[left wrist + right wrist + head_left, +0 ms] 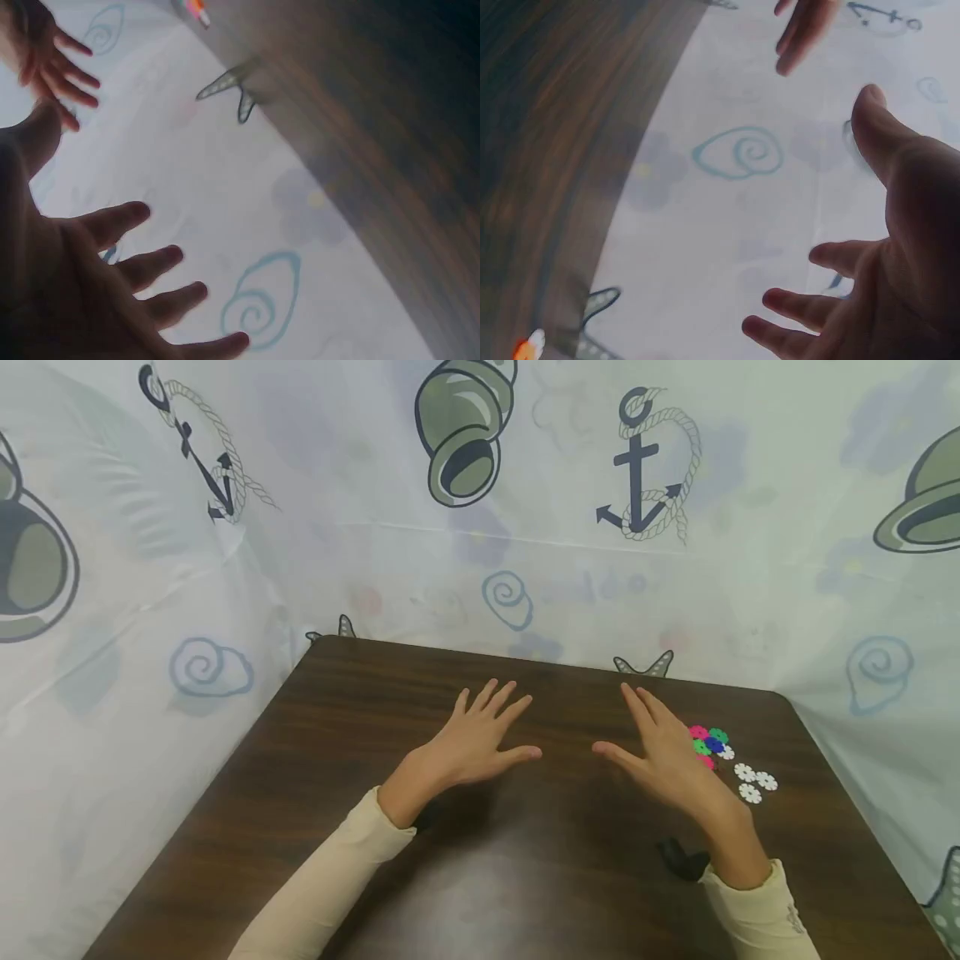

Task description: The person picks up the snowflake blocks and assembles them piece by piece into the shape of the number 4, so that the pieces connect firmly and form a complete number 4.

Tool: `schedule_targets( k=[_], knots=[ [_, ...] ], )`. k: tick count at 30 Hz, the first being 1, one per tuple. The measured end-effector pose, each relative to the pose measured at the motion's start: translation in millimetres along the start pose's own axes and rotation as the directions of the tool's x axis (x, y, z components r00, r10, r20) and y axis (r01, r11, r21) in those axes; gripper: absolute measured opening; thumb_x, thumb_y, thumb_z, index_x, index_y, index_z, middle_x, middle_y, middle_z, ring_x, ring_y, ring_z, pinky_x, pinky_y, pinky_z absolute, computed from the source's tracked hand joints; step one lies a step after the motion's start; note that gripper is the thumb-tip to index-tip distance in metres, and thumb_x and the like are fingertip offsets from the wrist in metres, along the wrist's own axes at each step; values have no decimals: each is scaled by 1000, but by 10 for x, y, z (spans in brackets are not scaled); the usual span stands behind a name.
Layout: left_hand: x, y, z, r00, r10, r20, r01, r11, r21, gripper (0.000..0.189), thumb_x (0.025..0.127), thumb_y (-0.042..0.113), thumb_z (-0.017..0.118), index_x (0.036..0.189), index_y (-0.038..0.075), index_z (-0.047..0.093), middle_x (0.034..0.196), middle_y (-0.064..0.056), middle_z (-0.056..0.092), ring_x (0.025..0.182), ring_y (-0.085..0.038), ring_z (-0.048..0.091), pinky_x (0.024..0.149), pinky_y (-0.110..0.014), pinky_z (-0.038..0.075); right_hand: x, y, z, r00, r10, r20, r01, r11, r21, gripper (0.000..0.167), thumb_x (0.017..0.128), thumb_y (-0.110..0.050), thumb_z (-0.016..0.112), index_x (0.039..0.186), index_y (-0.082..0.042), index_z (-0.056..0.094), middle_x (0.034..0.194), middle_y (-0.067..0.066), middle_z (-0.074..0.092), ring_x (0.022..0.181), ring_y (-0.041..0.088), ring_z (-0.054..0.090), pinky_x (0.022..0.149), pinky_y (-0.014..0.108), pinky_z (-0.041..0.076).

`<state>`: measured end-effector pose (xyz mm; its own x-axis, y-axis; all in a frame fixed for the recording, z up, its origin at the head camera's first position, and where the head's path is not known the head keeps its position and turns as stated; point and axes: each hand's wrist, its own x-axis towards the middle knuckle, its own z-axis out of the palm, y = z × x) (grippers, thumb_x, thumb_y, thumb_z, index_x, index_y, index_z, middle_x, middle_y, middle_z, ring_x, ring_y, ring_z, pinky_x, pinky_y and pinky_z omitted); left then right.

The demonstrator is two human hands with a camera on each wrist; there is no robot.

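My left hand [476, 742] is held above the middle of the table with its fingers spread and thumb out, holding nothing. Facing it from the right, my right hand [671, 760] has its fingers extended and thumb apart, with nothing in its grasp. A gap separates the two hands. Just beyond the right hand lies a cluster of small notched plastic discs, among them a pink disc [699, 732], a green disc [718, 736] and a blue disc [714, 745]. Several white discs, one of them a nearer white disc [750, 793], lie beside the cluster. The right hand may hide part of it.
The dark wood-patterned table [337, 727] has rounded far corners. A pale curtain [375, 560] printed with anchors and shells hangs behind and around it. Next to the right wrist is a black object [682, 860], its kind unclear.
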<state>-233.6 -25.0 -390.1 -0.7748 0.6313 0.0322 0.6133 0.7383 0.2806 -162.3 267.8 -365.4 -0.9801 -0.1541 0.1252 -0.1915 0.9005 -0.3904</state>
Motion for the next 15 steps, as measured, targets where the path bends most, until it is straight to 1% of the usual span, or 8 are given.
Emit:
schedule_targets(
  k=[3, 7, 10, 13, 15],
  knots=[
    [133, 62, 79, 999, 49, -7, -49, 999, -1, 88, 97, 75, 43, 167, 27, 17, 175, -6, 10, 163, -32, 5, 127, -65, 10, -13, 134, -4, 999, 35, -17, -34, 999, 14, 103, 95, -61, 64, 167, -12, 8, 167, 30, 20, 150, 57, 25, 115, 76, 25],
    [311, 224, 183, 994, 106, -17, -106, 994, -13, 89, 98, 72, 47, 166, 19, 22, 174, -10, 18, 162, -32, 12, 129, -61, 14, -97, 376, -43, 993, 107, -43, -105, 993, 45, 102, 96, -62, 62, 166, -9, 9, 166, 30, 23, 150, 54, 27, 115, 75, 28],
    [435, 344, 243, 992, 129, -18, -129, 991, -28, 90, 99, 70, 48, 165, 15, 24, 173, -11, 21, 162, -31, 16, 130, -56, 16, -166, 553, -65, 984, 163, -67, -159, 986, 55, 101, 96, -61, 62, 166, -8, 12, 164, 32, 26, 149, 55, 28, 113, 76, 28],
    [580, 448, 313, 989, 145, -34, -147, 988, -38, 86, 101, 66, 48, 164, 12, 26, 171, -12, 26, 161, -30, 20, 129, -53, 21, -240, 725, -89, 974, 206, -92, -202, 978, 50, 99, 97, -60, 62, 165, -5, 16, 161, 34, 29, 146, 56, 30, 112, 78, 29],
    [679, 513, 359, 987, 154, -44, -156, 986, -56, 84, 102, 64, 49, 163, 11, 28, 171, -11, 27, 160, -30, 23, 129, -51, 24, -301, 839, -109, 967, 234, -99, -230, 972, 49, 98, 97, -60, 62, 164, -4, 18, 161, 35, 29, 147, 57, 29, 112, 77, 28]
  ],
)
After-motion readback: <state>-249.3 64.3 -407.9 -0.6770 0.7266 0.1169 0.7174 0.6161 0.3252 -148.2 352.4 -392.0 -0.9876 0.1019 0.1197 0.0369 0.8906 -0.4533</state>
